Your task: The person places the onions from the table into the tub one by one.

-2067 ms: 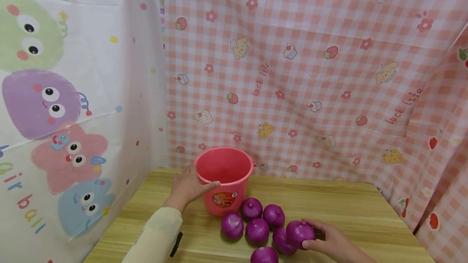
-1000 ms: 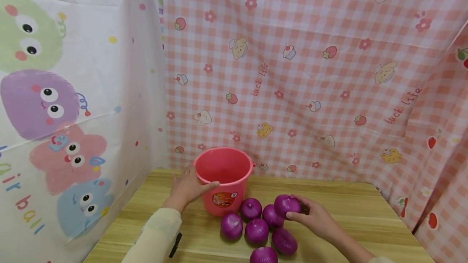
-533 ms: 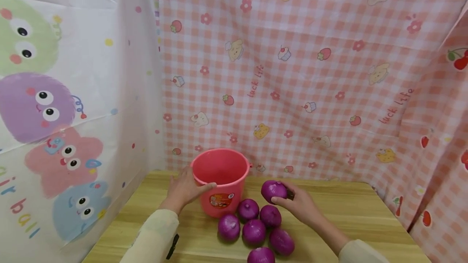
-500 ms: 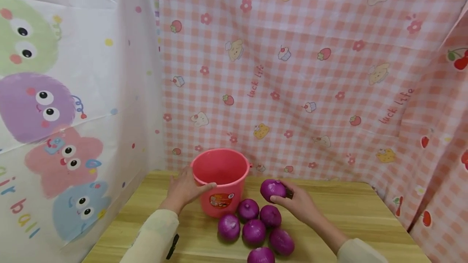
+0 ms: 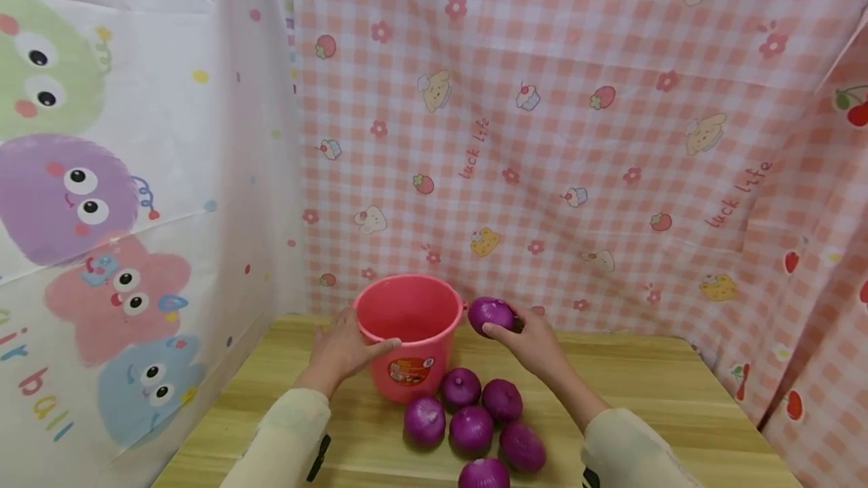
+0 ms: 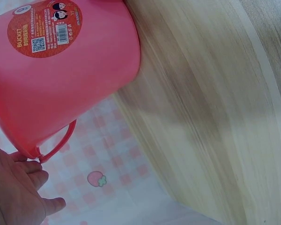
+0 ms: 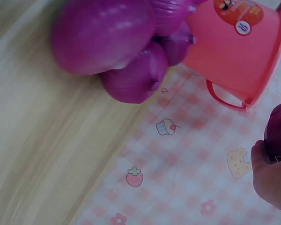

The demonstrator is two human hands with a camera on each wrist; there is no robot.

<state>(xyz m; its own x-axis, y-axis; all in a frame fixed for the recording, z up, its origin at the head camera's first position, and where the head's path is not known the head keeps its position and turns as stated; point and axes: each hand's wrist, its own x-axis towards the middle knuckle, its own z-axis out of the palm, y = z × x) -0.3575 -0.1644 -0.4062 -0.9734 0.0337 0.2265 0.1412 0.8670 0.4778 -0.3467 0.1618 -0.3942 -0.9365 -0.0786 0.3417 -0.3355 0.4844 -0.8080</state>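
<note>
My right hand (image 5: 532,343) holds a purple onion (image 5: 491,317) in the air, just right of the pink bucket (image 5: 415,360) and about level with its rim. In the right wrist view, part of the same onion (image 7: 278,131) shows at the right edge, with the thumb against it. My left hand (image 5: 346,349) rests against the bucket's left side, fingers spread, thumb lying along the front of the rim. The left wrist view has the left fingers (image 6: 35,176) beside the bucket's handle joint. Several more purple onions (image 5: 471,430) lie grouped in front of the bucket.
The wooden table (image 5: 631,375) carries the bucket and onions. A pink checkered cloth (image 5: 542,134) hangs behind it, and a white cartoon-printed cloth (image 5: 224,134) hangs on the left. The bucket's thin handle (image 7: 220,99) hangs at its side.
My right hand has lifted the onion from the right side of the group and carried it up and left toward the bucket. The left hand has stayed at the bucket.
</note>
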